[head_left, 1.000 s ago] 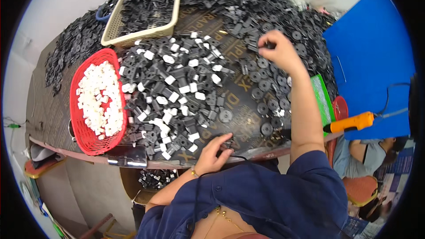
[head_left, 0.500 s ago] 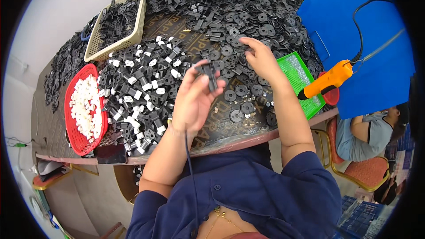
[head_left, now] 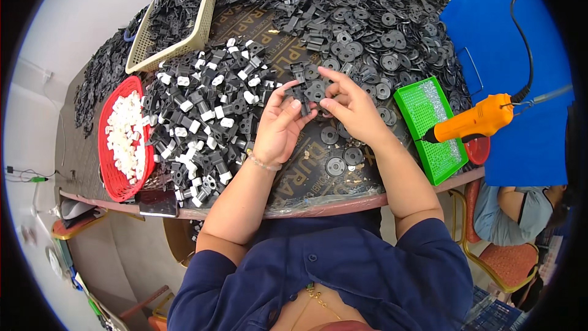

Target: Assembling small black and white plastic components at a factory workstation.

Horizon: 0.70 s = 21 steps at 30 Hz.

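Note:
My left hand is closed on a small black plastic bracket, pinched between thumb and fingers above the table. My right hand has brought a round black plastic disc up against the bracket, its thumb and forefinger at the disc's edge. The two parts overlap, so whether they are joined cannot be seen. To the left of my hands lies a heap of black pieces with white tips. Beyond my right hand is a pile of loose black discs.
A red basket of white pieces and a cream basket of black parts stand left. At right, an orange electric screwdriver hangs over a green tray holding small silvery pieces. A blue panel rises behind; a person sits far right.
My right hand has come back from the pile toward my left hand, and a disc now meets the bracket. The whole view has shifted slightly.

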### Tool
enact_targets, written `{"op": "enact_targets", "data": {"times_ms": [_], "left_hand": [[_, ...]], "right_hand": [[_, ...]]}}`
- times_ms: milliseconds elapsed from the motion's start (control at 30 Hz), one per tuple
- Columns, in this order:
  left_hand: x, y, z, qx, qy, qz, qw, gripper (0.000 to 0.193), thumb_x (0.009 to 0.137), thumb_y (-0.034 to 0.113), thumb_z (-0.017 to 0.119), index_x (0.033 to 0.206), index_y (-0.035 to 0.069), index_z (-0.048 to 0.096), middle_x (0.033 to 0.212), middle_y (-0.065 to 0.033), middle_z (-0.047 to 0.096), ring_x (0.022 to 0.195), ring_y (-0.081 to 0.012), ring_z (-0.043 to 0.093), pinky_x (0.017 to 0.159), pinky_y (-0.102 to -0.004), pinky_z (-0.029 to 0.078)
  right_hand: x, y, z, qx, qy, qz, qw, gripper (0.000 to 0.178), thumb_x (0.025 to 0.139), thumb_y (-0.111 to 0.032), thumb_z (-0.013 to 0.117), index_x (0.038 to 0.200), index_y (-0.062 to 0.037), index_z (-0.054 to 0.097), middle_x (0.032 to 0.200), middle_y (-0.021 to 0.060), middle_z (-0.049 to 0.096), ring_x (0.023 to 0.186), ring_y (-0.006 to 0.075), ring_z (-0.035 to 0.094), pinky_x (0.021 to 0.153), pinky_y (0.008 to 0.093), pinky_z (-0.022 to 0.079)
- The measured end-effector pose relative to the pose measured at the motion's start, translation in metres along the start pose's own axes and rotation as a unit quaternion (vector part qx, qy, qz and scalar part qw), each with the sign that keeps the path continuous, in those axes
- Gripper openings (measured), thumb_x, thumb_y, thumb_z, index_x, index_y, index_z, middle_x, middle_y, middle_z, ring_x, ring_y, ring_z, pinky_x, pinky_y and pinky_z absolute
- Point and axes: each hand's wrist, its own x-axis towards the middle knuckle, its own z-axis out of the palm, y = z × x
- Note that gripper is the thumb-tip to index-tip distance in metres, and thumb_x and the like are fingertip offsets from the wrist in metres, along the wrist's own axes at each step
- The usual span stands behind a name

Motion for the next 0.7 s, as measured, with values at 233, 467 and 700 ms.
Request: {"op": "enact_targets", "data": {"times_ms": [233,467,700], "left_hand": [[0.0,-0.003,-0.004,-0.012,0.001,-0.028,1.0,0.036,0.099,0.01,0.057,0.134,0.01,0.049,0.121,-0.0092,0.062,0.109,-0.0195,0.061,0.095,-0.0373,0.052],[-0.002,-0.004,-0.004,-0.034,-0.004,-0.075,0.997,0.029,0.099,0.012,0.06,0.127,0.009,0.053,0.12,-0.0074,0.063,0.108,-0.019,0.064,0.092,-0.0389,0.056],[-0.006,-0.007,-0.001,-0.019,-0.01,-0.097,0.995,0.032,0.097,0.011,0.063,0.128,0.005,0.058,0.118,-0.0074,0.066,0.103,-0.0183,0.066,0.092,-0.0377,0.058]], "right_hand": [[-0.002,-0.005,-0.017,-0.204,-0.041,-0.071,0.976,0.034,0.079,-0.006,0.078,0.111,-0.0005,0.067,0.087,0.0041,0.062,0.072,0.0096,0.059,0.065,0.0243,0.049],[-0.001,0.0,-0.012,-0.198,0.026,-0.183,0.963,0.032,0.074,-0.009,0.081,0.102,-0.0008,0.068,0.083,0.0041,0.062,0.072,0.0126,0.058,0.064,0.0261,0.049],[-0.003,-0.004,-0.013,-0.221,0.01,-0.203,0.954,0.032,0.073,-0.01,0.082,0.1,-0.0002,0.069,0.082,0.0067,0.062,0.072,0.0164,0.06,0.063,0.0276,0.049]]}}
